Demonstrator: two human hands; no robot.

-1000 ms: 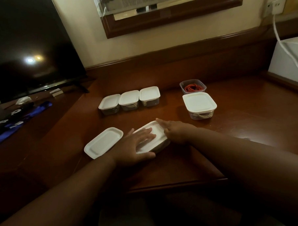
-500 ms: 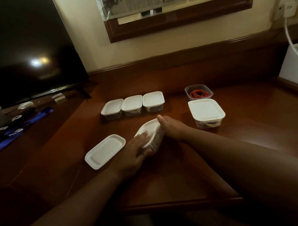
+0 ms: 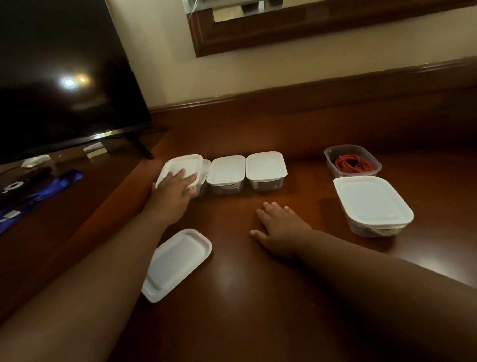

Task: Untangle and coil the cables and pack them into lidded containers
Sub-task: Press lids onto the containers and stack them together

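Gripping a lidded container [image 3: 182,167] at the tabletop's [image 3: 264,303] far-left edge, your left hand [image 3: 175,191]; right hand [image 3: 281,228] rests flat, released, mid-tabletop.

On the bench [image 3: 264,303], 3 lidded containers [image 3: 225,173] sit in a row at frame centre, a 4th [image 3: 182,168] stacked on the leftmost. An open container [image 3: 352,160] with a cable [image 3: 354,166] lies upper right, a larger lidded one [image 3: 373,203] before it. A loose lid [image 3: 176,264] lies lower left.
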